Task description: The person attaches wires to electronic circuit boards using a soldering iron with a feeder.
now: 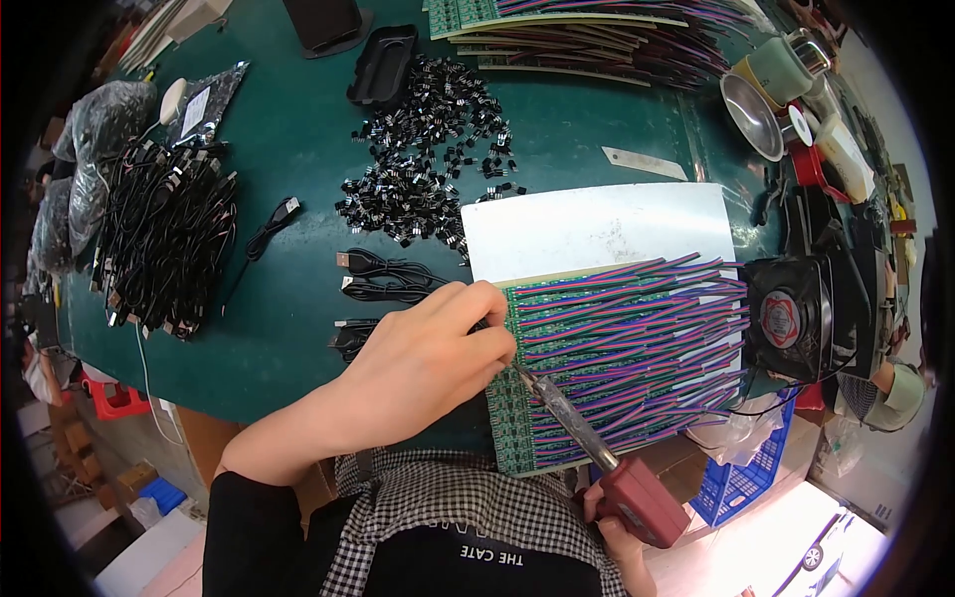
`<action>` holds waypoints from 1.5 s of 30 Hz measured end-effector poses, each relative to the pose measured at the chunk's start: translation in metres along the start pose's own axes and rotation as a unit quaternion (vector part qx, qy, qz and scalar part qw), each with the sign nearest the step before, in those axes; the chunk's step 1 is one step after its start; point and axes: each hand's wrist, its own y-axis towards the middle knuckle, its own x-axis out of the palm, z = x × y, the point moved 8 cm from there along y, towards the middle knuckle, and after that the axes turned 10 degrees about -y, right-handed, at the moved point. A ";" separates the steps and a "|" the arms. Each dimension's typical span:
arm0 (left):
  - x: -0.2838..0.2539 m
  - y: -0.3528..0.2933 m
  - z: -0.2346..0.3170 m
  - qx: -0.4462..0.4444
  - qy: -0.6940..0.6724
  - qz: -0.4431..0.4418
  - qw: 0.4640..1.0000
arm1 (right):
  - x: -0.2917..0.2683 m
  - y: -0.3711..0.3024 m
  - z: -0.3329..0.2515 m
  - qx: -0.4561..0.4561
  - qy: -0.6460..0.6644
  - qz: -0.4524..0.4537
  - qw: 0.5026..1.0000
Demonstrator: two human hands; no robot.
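Note:
My left hand (423, 363) is pinched closed at the left edge of a green circuit board panel (512, 423); whatever its fingertips hold is hidden. Rows of purple, red and blue wires (637, 338) run rightward from the panel. In my right hand (619, 537) is the dark red handle of a soldering iron (577, 428). Its metal barrel slants over the wires, with the tip at the board beside my left fingers. A white sheet (607, 224) lies partly under the panel. Bundled black USB cables (388, 274) rest just beyond my left wrist.
Small black components (428, 149) are heaped mid-table near a black tray (383, 65). A large pile of USB cables (164, 234) lies left. More wired panels (597, 45) are stacked at the back. A fan (791, 318), metal bowl (751, 114) and flat blade (645, 162) are rightward.

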 end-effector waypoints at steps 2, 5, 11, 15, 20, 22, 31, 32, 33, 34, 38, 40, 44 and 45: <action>0.002 0.002 0.001 -0.002 0.003 -0.017 1.000 | 0.001 0.001 -0.005 -0.027 -0.063 -0.009 0.998; 0.004 0.004 -0.001 -0.011 0.001 -0.032 0.999 | 0.002 0.001 -0.004 0.014 0.173 -0.014 0.985; 0.007 0.003 0.007 0.034 0.038 -0.010 0.999 | -0.003 -0.012 0.019 -0.035 -0.107 0.013 0.994; 0.008 0.002 0.009 0.033 0.065 0.005 0.997 | -0.004 -0.013 0.021 -0.092 -0.068 -0.005 0.993; 0.009 0.003 0.009 0.019 0.086 0.012 0.996 | 0.001 -0.001 0.003 -0.092 0.056 -0.047 0.993; 0.009 0.004 0.010 0.026 0.095 0.021 0.995 | -0.003 -0.003 -0.002 -0.128 -0.096 0.006 0.987; 0.006 -0.004 0.006 -0.014 0.107 0.017 0.994 | -0.016 -0.017 0.031 -0.035 0.178 0.095 0.979; 0.010 -0.004 0.008 0.006 0.120 0.016 0.993 | -0.013 -0.009 0.022 -0.044 0.191 0.080 0.977; 0.011 -0.005 0.011 0.018 0.141 0.015 0.990 | -0.013 -0.004 0.006 -0.059 0.189 0.059 0.978; 0.012 -0.006 0.015 0.034 0.157 0.012 0.987 | -0.014 -0.001 -0.004 -0.071 0.182 0.044 0.980; -0.038 -0.014 0.006 0.017 0.134 0.131 0.982 | -0.009 0.010 -0.002 -0.076 0.215 0.007 0.974; -0.084 -0.028 -0.029 -0.077 0.247 0.265 0.929 | -0.012 0.010 0.002 -0.071 0.226 0.001 0.972; -0.129 -0.094 -0.113 -0.358 0.358 0.287 0.813 | -0.022 0.016 0.001 -0.080 0.253 -0.055 0.963; -0.129 -0.094 -0.112 -0.341 0.339 0.291 0.827 | -0.026 0.018 0.003 -0.080 0.254 -0.065 0.962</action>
